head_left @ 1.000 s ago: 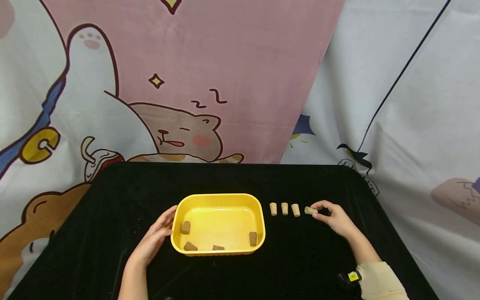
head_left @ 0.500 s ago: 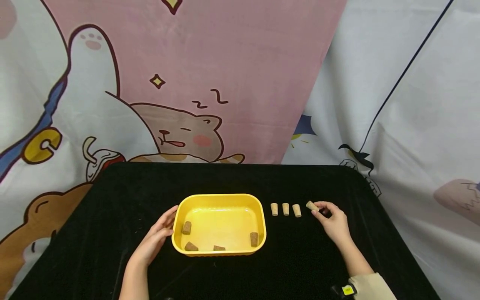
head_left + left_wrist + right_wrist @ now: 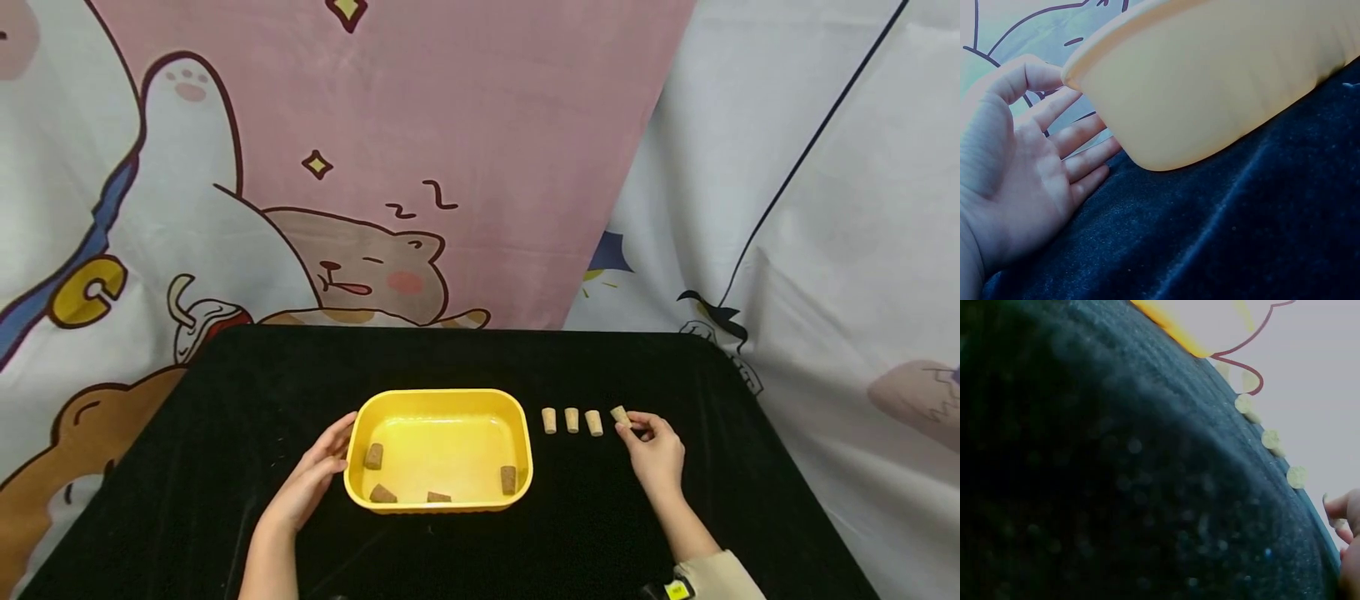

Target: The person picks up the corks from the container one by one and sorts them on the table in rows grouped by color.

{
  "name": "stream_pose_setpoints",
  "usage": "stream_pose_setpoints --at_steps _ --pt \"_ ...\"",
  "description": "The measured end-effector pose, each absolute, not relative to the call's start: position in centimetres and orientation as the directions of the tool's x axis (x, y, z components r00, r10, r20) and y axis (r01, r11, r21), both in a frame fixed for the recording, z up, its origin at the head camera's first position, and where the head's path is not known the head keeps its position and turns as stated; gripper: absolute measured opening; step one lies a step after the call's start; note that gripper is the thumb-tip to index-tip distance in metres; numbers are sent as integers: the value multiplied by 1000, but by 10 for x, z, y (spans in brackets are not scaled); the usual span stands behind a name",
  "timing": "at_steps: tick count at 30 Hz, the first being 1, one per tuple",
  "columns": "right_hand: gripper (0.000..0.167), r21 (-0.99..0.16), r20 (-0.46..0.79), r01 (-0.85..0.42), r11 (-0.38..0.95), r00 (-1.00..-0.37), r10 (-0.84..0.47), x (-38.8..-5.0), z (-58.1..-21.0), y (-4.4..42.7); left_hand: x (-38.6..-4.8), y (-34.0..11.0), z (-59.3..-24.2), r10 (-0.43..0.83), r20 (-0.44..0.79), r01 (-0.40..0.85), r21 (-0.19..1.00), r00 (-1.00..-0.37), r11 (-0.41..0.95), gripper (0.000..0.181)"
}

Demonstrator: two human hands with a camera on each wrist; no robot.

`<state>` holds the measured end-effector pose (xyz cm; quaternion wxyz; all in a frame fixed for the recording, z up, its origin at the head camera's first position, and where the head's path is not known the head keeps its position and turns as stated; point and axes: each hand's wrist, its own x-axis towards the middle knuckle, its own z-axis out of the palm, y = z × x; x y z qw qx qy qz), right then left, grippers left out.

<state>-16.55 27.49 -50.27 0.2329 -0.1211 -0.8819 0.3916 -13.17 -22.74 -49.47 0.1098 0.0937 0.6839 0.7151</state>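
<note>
Three pale corks [image 3: 572, 420] sit in a row on the black-covered table [image 3: 465, 558], just to the left of the person's right hand [image 3: 656, 454]. That hand pinches a fourth cork [image 3: 620, 416] between thumb and fingers, tilted, near the row's end; from here I can't quite tell whether it touches the cloth. Between the two hands is a yellow tub [image 3: 442, 450], right against the left hand [image 3: 303, 479], whose thumb rests at the rim while its fingers spread, fairly straight, toward the outer wall. Inside the tub I count four darker corks: two [image 3: 373, 456] [image 3: 382, 494] at the left hand's end, one [image 3: 438, 497] along the near wall, and one [image 3: 508, 480] at the end toward the right hand. Beyond both hands hangs a cartoon-printed cloth [image 3: 480, 125].
</note>
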Motion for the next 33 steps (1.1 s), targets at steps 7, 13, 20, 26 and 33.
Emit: stream_pose_setpoints --at_steps 7,13,20,26,33 --pt "23 -728 312 23 686 -879 361 -167 -508 271 -131 -229 -496 276 -10 -20 999 -961 -34 59" --pt "23 -708 309 32 705 -884 350 -165 -511 272 -131 -230 -496 289 -10 -21 999 -957 -35 60" --pt "24 -705 313 24 709 -887 340 -166 -511 274 -133 -230 -494 294 -9 -19 999 -956 -32 60" --pt "27 -705 290 34 709 -898 332 -166 -506 275 -132 -229 -495 292 0 -12 999 -956 -40 60" --pt "37 -709 273 58 703 -896 349 -162 -490 273 -131 -228 -496 296 7 -7 999 -955 -46 59"
